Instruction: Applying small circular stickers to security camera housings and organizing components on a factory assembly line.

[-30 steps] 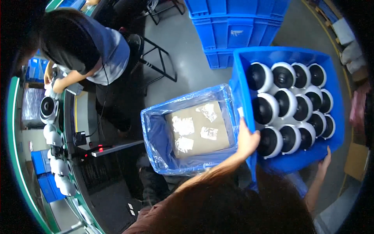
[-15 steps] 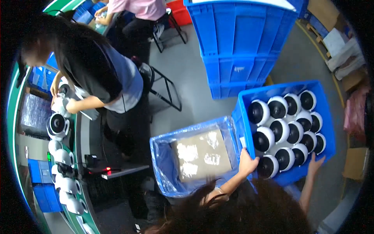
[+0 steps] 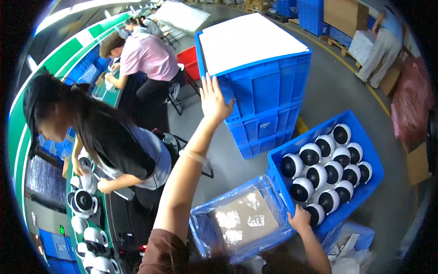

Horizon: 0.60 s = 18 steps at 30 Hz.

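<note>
- Many white devices point(image 3: 334, 172) sit side by side in the blue bin point(image 3: 349, 208), dark faces up, presumably to spare their fronts from rubbing.
- Right hand point(image 3: 299, 218) at that bin's near corner, devices just beside it; how firmly its fingers close on the rim, I cannot tell.
- Left hand point(image 3: 216, 100) spread wide, holding nothing, by the stacked bins point(image 3: 264, 91), well apart from the devices.

- Above the plastic-lined blue tote point(image 3: 206, 234), open room down to its cardboard sheet point(image 3: 248, 214).
- Ahead, the blue crate stack point(image 3: 267, 91) blocks passage — left hand point(image 3: 214, 98) at its near corner.
- In the filled blue bin point(image 3: 350, 209), white-and-black camera-like units point(image 3: 333, 172) crowd, leaving narrow gaps.
- Leftward, a co-worker point(image 3: 119, 141) obstructs; rightward, grey floor point(image 3: 338, 84) lies open.
</note>
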### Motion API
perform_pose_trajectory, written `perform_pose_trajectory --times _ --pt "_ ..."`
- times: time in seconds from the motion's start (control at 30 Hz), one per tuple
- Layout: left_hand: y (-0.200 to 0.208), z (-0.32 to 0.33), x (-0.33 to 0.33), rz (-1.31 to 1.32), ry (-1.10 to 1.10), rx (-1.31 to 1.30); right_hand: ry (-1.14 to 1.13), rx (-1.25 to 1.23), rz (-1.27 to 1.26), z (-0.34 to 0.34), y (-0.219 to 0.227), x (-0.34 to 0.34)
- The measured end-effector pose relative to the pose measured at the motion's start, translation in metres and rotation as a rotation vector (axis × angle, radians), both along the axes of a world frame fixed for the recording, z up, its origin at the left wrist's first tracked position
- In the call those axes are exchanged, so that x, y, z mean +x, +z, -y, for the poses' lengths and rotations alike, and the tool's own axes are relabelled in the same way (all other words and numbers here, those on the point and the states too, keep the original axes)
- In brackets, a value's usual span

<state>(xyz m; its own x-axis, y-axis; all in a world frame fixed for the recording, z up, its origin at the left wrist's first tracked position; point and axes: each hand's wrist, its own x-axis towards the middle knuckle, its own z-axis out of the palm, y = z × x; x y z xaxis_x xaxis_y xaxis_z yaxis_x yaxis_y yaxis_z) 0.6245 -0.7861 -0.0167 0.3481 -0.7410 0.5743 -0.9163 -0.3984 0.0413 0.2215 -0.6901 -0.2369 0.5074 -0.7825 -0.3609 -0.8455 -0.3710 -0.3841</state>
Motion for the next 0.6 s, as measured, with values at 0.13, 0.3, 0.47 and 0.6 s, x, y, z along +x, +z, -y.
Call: perform_pose_trajectory --times 0.13,0.3,0.47,0.6 --pt "0.018 0.036 0.029 0.027 -0.108 -0.019 -0.024 -0.188 0.159 -0.009 -0.014 -0.004" --pt "0.052 0.078 0.045 -0.117 -0.025 0.272 -0.012 -0.203 0.151 0.000 -0.005 -0.010" --pt "0.049 0.101 0.074 -0.187 -0.031 0.576 -0.049 -0.139 0.115 -0.009 -0.004 0.000" --pt "0.062 0.104 0.072 -0.440 0.072 0.360 -0.013 -0.146 0.175 -0.009 -0.007 -0.001"
